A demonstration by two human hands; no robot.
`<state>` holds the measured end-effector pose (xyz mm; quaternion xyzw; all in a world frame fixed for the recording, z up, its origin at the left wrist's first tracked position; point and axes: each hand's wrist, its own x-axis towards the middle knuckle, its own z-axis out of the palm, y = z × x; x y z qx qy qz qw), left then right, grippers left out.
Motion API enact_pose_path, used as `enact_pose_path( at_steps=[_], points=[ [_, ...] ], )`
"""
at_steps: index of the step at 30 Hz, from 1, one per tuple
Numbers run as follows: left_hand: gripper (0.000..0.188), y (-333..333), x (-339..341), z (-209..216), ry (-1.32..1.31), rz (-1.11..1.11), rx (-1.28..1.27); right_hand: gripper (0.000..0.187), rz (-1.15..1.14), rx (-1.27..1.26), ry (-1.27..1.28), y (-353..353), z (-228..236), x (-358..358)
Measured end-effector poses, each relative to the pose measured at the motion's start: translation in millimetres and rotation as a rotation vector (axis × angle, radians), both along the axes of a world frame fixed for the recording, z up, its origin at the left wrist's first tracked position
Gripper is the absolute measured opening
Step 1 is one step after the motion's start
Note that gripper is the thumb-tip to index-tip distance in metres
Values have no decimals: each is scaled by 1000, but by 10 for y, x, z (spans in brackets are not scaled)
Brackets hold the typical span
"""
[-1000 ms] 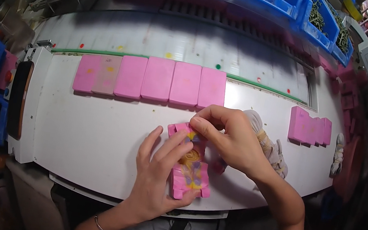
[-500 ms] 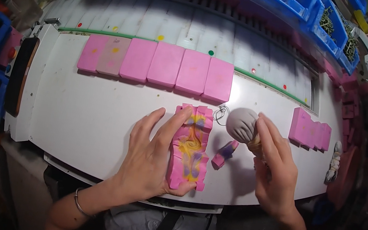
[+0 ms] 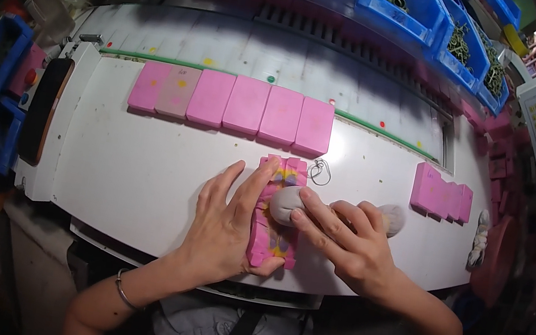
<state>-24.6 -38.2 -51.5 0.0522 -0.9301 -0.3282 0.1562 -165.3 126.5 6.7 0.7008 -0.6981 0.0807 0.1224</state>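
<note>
The pink tray [image 3: 275,230] with yellow and purple patches lies lengthwise on the white table [image 3: 138,173], near its front edge, under both hands. At nine o'clock from it, a dark flat device [image 3: 43,108] rests at the table's left end. At eleven o'clock, a row of pink blocks [image 3: 233,102] runs along a green strip. The left hand [image 3: 225,228] presses flat on the tray's left side, its grip spread, fingers stretched forward and thumb hooked around the tray's near end. The right hand [image 3: 348,243] pushes a grey rounded pad [image 3: 286,204] against the tray's middle, its grip pressed on the pad with the fingertips. A small wire ring [image 3: 319,171] lies at one o'clock from the tray. Farther right, at two o'clock, stands a short stack of pink blocks [image 3: 441,196].
</note>
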Motion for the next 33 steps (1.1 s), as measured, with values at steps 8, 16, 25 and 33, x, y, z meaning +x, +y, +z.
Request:
enact_pose_path(
  at_steps=[8,16,25,33],
  points=[
    [116,21,2,0,33,-9,-12,50,-26,16,-53,58,-9,86],
    [112,14,-3,-4,83,-6,-16,50,6,-28,-22,-19,85,142],
    [112,4,-34,9,80,3,-12,48,-54,-65,40,-23,5,90],
    [107,45,-75,69,193,-47,72,52,-86,19,-172,68,55,329]
  ],
)
